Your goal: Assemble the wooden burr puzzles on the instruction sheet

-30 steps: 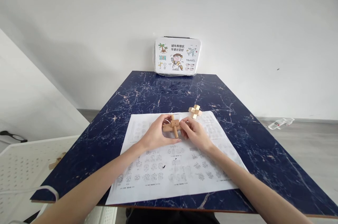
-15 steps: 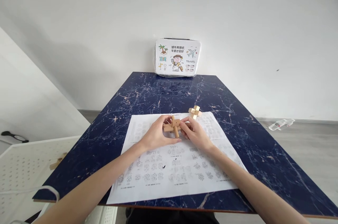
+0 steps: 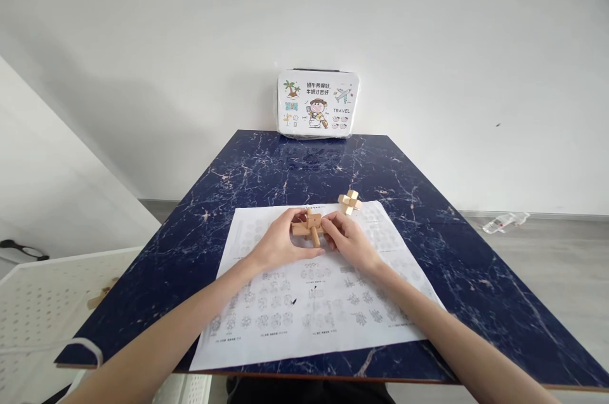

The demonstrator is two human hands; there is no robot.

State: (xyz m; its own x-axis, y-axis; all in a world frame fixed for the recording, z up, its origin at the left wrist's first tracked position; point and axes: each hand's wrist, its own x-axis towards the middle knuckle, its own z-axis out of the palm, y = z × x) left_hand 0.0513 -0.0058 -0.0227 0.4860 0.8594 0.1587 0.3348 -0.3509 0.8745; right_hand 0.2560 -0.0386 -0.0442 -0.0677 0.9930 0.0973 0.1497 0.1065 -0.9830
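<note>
A brown wooden interlocking puzzle (image 3: 310, 227) is gripped between both hands just above a white printed sheet (image 3: 314, 302). My left hand (image 3: 278, 244) wraps its fingers round the puzzle's left side. My right hand (image 3: 349, 240) pinches the puzzle's right side with curled fingers. A second, paler wooden puzzle (image 3: 349, 201) rests on the sheet's far edge, just beyond my right hand and apart from it.
The dark blue marbled table (image 3: 451, 264) carries the sheet. An illustrated white case (image 3: 318, 103) stands against the wall at the table's far edge. A white perforated basket (image 3: 38, 302) sits low at the left. A clear plastic bottle (image 3: 505, 222) lies on the floor at right.
Both hands keep the brown puzzle in the same spot; the fingers shift only slightly. The view has drifted a little.
</note>
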